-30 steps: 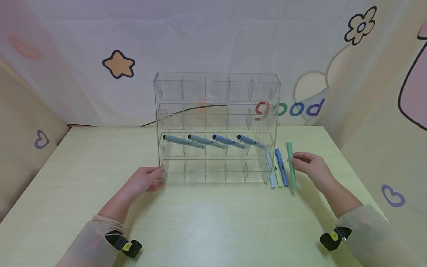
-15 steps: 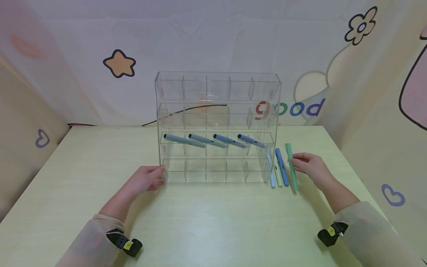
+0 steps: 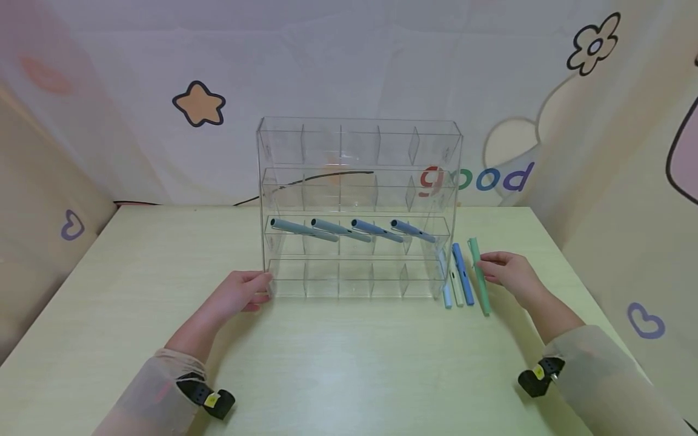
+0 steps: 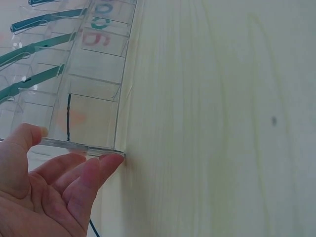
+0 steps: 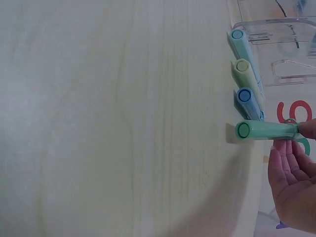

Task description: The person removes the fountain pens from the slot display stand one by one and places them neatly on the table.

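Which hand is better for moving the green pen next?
Probably the right hand: its fingers pinch the green pen, near three loose pens. The left hand is farther away, holding the clear rack at its opposite end.

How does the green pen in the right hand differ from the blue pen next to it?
The green pen is minty; the blue pen is strong blue. The right hand pinches the green pen, while the blue pen lies untouched on the table. Both are slim, beside the clear rack.
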`<state>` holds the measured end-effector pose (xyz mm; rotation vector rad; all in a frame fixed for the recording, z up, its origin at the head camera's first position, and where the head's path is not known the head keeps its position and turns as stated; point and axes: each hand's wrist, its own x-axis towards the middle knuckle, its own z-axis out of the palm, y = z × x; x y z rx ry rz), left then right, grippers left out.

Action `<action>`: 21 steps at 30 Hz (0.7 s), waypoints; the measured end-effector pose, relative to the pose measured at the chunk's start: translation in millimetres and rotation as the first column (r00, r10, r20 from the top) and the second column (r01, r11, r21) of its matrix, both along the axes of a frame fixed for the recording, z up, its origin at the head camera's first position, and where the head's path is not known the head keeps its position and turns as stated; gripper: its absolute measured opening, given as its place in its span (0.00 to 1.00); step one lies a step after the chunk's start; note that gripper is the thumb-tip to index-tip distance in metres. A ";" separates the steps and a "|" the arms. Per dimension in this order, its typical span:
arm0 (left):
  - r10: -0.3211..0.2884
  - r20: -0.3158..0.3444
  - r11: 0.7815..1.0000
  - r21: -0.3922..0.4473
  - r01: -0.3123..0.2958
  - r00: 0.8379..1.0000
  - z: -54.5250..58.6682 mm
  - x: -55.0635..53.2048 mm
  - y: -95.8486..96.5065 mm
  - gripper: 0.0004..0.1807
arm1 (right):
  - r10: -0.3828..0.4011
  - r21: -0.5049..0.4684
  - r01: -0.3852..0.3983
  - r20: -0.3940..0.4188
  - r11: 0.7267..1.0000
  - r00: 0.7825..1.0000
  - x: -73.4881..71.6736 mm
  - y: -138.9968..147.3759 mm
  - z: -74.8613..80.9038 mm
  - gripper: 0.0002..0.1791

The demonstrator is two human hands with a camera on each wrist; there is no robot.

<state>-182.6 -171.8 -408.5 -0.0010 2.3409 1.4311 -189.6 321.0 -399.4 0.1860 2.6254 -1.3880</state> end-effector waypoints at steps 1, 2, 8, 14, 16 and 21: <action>-0.001 -0.001 1.000 0.000 0.001 1.000 0.1 0.0 -0.1 0.29 | -0.002 0.005 0.002 0.005 1.000 1.000 -0.8 0.1 -0.2 0.31; -0.002 -0.001 1.000 0.002 0.002 1.000 0.3 0.0 -0.2 0.29 | -0.001 0.009 0.001 0.008 1.000 1.000 -1.5 0.2 -0.3 0.31; -0.002 -0.001 1.000 0.010 0.002 1.000 0.5 0.0 -0.3 0.29 | -0.015 0.056 0.013 0.045 0.998 0.999 -7.4 0.4 -3.0 0.30; 0.006 0.001 1.000 0.007 -0.006 1.000 -1.8 -0.2 0.1 0.29 | 0.002 0.150 -0.010 0.054 0.989 0.999 -14.7 2.1 -9.9 0.27; 0.010 0.000 1.000 0.006 -0.010 1.000 -2.3 -0.1 0.2 0.29 | 0.002 0.166 -0.011 0.053 0.986 0.999 -16.9 2.3 -12.1 0.26; 0.013 0.000 1.000 0.004 -0.013 1.000 -2.1 -0.2 0.3 0.29 | 0.001 0.222 -0.011 0.045 0.975 0.999 -19.7 0.4 -13.7 0.23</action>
